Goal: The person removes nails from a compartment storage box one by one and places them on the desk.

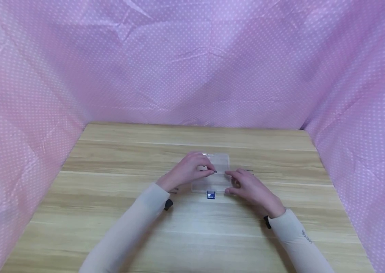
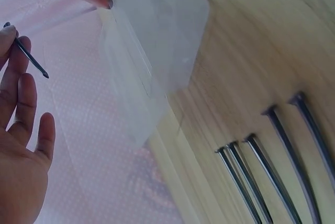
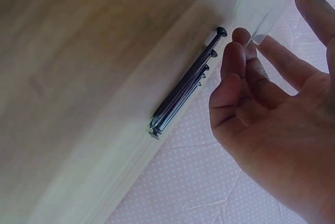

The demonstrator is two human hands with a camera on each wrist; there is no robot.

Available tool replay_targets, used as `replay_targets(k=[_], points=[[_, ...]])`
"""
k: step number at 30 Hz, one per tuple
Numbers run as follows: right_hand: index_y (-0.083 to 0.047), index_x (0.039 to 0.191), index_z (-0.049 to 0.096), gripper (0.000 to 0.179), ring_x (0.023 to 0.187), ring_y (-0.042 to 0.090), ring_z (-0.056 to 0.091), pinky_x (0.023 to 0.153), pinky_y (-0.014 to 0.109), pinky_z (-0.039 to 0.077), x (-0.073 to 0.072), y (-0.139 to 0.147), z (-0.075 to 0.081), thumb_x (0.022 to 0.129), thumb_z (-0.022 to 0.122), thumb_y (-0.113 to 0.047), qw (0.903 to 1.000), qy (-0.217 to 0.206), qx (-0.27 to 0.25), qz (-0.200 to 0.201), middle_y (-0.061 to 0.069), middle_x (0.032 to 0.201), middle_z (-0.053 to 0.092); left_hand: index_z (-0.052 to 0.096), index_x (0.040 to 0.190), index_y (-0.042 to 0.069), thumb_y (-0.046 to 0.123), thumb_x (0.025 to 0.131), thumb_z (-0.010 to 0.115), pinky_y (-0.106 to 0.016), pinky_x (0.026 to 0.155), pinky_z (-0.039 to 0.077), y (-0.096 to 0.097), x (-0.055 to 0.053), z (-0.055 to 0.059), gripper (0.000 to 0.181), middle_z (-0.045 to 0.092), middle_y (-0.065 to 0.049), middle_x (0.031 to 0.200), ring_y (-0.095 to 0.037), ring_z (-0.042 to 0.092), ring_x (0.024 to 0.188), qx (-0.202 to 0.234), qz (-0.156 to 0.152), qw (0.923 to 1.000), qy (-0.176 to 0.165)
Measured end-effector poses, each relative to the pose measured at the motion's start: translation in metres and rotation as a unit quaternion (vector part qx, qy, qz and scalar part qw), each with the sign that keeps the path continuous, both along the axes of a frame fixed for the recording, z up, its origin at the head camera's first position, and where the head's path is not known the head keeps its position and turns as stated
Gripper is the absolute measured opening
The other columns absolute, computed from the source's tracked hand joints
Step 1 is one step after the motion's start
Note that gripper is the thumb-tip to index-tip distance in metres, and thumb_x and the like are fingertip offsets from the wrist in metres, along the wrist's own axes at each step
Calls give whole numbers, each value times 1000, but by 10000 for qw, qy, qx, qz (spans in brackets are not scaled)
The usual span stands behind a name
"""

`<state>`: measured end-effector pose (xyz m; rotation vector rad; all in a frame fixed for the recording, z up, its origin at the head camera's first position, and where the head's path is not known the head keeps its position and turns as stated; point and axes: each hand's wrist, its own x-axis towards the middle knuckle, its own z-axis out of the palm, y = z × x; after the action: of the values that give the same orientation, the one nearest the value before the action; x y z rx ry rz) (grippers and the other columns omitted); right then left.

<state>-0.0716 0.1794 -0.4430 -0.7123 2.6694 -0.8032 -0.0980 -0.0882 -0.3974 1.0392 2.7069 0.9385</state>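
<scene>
Over the middle of a clear plastic box [image 1: 222,162], my left hand [image 1: 192,168] pinches a small dark nail [image 2: 32,58] between thumb and fingertips. The nail's pointed end shows free of the fingers in the left wrist view. The box lies opened flat on the table, lid part away from me. My right hand [image 1: 248,186] holds the box's right side, thumb at the near corner and a fingertip by the middle seam. In the right wrist view, its other fingers [image 3: 233,59] are curled against the clear edge.
Several dark nails [image 2: 285,153] of differing lengths lie in a row left of the box. Another row of nails [image 3: 183,85] lies to its right. A small blue label [image 1: 211,195] sits at the box's near edge. Pink dotted cloth [image 1: 192,76] surrounds the wooden table [image 1: 192,239].
</scene>
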Motion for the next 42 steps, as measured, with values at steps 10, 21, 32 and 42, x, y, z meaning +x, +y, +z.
replay_targets(k=[10,21,32,42], points=[[-5,142,61,64,90,18,53,81,39,48,0,-2,1,90,82,-37,10000,-21,1,6,-1,102,59,81,104,21,22,95,78,-44,108,41,-14,10,0,10,74,9,102,-13,60,103,-258,12,9993,270],[-6,142,61,62,97,20,56,90,45,50,2,0,1,91,81,-35,10000,-20,-26,-24,0,108,63,81,104,20,23,97,75,-45,112,39,-32,21,-5,10,75,7,105,-16,62,110,-520,-178,9970,541],[-5,143,60,62,101,22,57,95,48,50,3,-1,1,92,80,-33,10000,11,-22,-3,4,115,64,81,102,20,22,95,77,-45,111,40,-49,33,-7,9,73,8,102,-16,61,107,-580,-140,9964,598],[-5,143,60,63,97,20,56,91,46,50,2,0,1,91,81,-34,10000,39,-2,23,2,112,63,82,99,19,20,92,80,-42,107,43,-65,43,-10,7,73,10,97,-14,60,101,-655,-240,9938,866]])
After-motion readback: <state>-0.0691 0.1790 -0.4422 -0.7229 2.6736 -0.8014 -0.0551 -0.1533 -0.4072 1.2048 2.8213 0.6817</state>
